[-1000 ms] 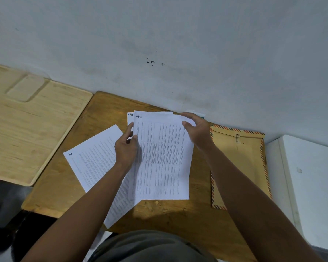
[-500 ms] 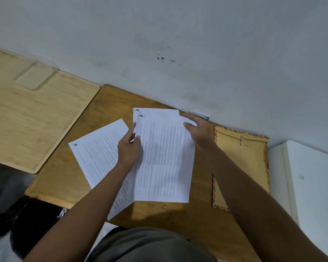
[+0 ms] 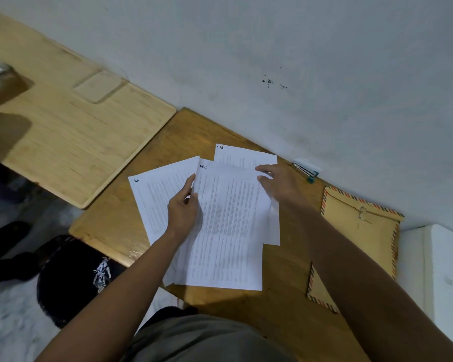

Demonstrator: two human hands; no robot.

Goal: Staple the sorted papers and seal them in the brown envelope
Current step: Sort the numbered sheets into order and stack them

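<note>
Printed white sheets lie fanned out on the brown wooden table (image 3: pixel 110 226). The top sheet (image 3: pixel 230 231) carries a handwritten number at its upper left corner. My left hand (image 3: pixel 183 212) pinches that sheet's left edge. My right hand (image 3: pixel 280 186) grips its upper right corner. Under it, one sheet (image 3: pixel 154 202) sticks out to the left and another (image 3: pixel 243 156) toward the wall. The brown envelope (image 3: pixel 356 231), edged in red and blue stripes with a string clasp, lies flat to the right. A stapler (image 3: pixel 305 168) with a teal base rests against the wall behind my right hand.
A lighter wooden board (image 3: pixel 63 142) adjoins the table on the left. A white box-like surface (image 3: pixel 445 270) stands to the right of the envelope. The grey wall (image 3: pixel 272 48) runs along the table's far edge. A dark bag (image 3: pixel 71 278) sits on the floor at lower left.
The top sheet has shifted down and toward me, so the sheet below now shows more at the wall side. The stapler has come into view. The camera swung to the right.
</note>
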